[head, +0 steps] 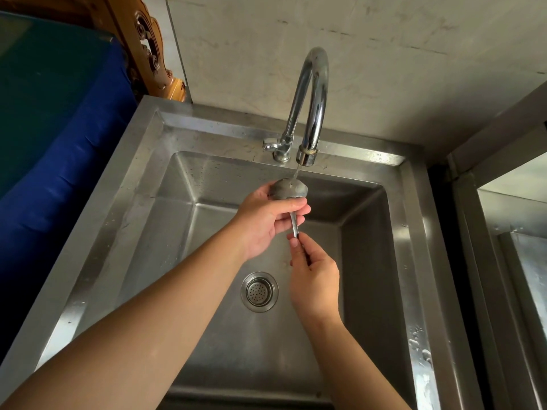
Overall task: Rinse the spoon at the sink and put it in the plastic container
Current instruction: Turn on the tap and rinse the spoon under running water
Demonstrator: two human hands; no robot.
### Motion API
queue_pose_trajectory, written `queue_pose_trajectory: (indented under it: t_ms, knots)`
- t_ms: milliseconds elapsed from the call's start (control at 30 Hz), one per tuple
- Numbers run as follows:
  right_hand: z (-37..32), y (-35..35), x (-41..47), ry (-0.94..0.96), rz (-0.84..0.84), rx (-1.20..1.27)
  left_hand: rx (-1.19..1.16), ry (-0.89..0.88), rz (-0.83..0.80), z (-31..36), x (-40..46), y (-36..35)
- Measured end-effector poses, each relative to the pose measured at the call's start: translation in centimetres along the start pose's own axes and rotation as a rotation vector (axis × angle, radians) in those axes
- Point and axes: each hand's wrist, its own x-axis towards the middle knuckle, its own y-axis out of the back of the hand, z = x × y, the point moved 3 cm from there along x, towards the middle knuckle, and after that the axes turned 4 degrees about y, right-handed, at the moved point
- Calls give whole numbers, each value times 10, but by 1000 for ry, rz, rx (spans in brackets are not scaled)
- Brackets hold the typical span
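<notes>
A metal spoon is held over the steel sink, its bowl directly under the spout of the curved tap. A thin stream of water falls onto the bowl. My left hand wraps around the bowl and the top of the handle, thumb across the neck. Below it, my right hand pinches the lower end of the handle between thumb and fingers. The plastic container is not in view.
The drain strainer sits in the sink floor below my hands. A tap lever sticks out left of the tap base. A blue cover lies left of the sink, a steel shelf to the right.
</notes>
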Motion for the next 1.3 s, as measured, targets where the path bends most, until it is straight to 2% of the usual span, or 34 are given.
queue_pose_trajectory:
  t_ms: [167,333,400,533,833,1033,1167,1300]
  knots:
    - [3,3,5,16,27,-31,64,-4,-123,7,0,2]
    - [4,5,14,-5,-24,-9,16,12,-217,14,-2,9]
    - [3,5,18,-7,-53,-11,2,9,-191,15,-1,11]
    - [2,2,19,13,-78,-76,10,-17,-34,16,1,12]
    - [6,0,10,131,17,-169,108,64,180,7,9,8]
    - [12,0,7,20,-27,6,124,97,301,10,12,-4]
    - [11,2,5,-31,-42,149,185,102,317,14,12,-13]
    - [15,7,8,-123,-85,264,112,95,192,17,6,-20]
